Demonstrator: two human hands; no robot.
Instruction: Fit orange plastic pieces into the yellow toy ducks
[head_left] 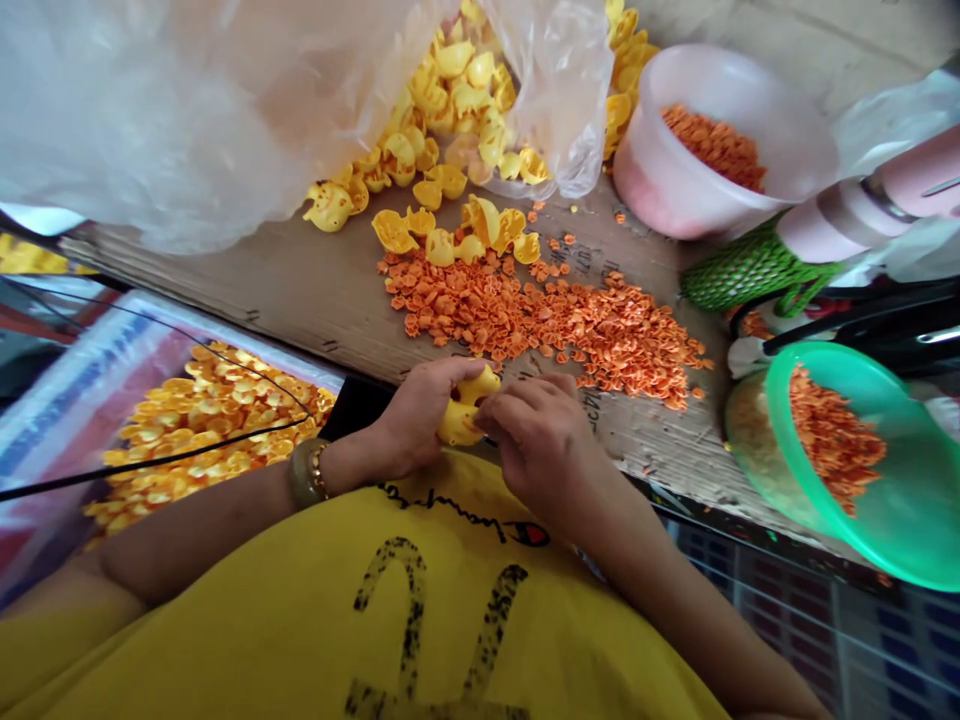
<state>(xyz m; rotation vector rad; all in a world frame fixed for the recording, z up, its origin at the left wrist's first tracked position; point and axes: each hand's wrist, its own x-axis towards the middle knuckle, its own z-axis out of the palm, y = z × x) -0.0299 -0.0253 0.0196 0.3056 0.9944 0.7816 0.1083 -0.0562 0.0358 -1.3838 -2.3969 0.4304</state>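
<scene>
In my left hand is a yellow plastic toy shell with holes in it, held close to my shirt at the table's near edge. The fingers of my right hand are pinched together against the shell's right side; whatever small piece they may grip is hidden. Just beyond both hands, a long heap of small orange plastic pieces is spread over the cardboard tabletop. Several loose yellow shells lie along the heap's far side.
A clear plastic bag spills yellow shells at the back. On the right stand a pink tub and a tilted green bowl, both containing orange pieces, near a pink bottle. Below left, a crate holds yellow parts; a black cable crosses it.
</scene>
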